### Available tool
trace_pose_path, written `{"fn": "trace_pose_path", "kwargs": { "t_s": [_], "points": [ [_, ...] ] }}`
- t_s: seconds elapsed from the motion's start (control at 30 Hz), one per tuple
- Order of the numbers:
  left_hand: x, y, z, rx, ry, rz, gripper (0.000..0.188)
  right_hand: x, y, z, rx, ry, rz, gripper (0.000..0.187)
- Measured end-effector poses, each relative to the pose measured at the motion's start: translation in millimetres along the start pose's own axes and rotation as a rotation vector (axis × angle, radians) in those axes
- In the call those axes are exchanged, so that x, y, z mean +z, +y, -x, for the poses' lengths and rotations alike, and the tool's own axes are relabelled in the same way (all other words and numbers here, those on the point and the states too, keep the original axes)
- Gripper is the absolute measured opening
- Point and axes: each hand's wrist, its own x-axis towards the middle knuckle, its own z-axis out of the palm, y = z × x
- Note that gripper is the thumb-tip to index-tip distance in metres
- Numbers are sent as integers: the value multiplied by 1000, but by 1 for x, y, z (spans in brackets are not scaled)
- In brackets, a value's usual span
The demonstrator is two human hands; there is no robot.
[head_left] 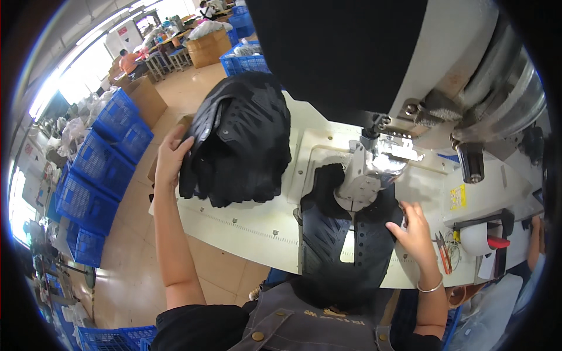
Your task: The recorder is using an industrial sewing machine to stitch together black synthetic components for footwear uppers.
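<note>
Black shoe upper, right fingers at its right edge

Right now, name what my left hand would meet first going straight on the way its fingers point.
Your left hand would likely meet the stack of black pieces first; they seem to touch at its left edge, though depth is unclear.

Floor: tan tile, joints visible. Blue crates in a row down the left, clear bags beside them. Far end: white wall, cluttered table, stools, cardboard box. Left windows blown out; strip lights along the ceiling.
</note>
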Motion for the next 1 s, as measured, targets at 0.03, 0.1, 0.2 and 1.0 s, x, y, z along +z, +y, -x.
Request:
{"fn": "trace_pose_path", "kwargs": {
  "t_s": [0.03,0.1,0.2,1.0],
  "points": [
    [7,1,2,170,161,-218,46,3,5,6,-17,25,14,48],
    [19,12,15,221,278,-445,50,3,-2,7,61,16,-16,46],
    [60,35,61,931,742,-791,43,9,-3,4,53,86,7,41],
    [176,-7,154,614,-556,-885,106,12,6,-2,296,53,-360,25]
  ]
}}
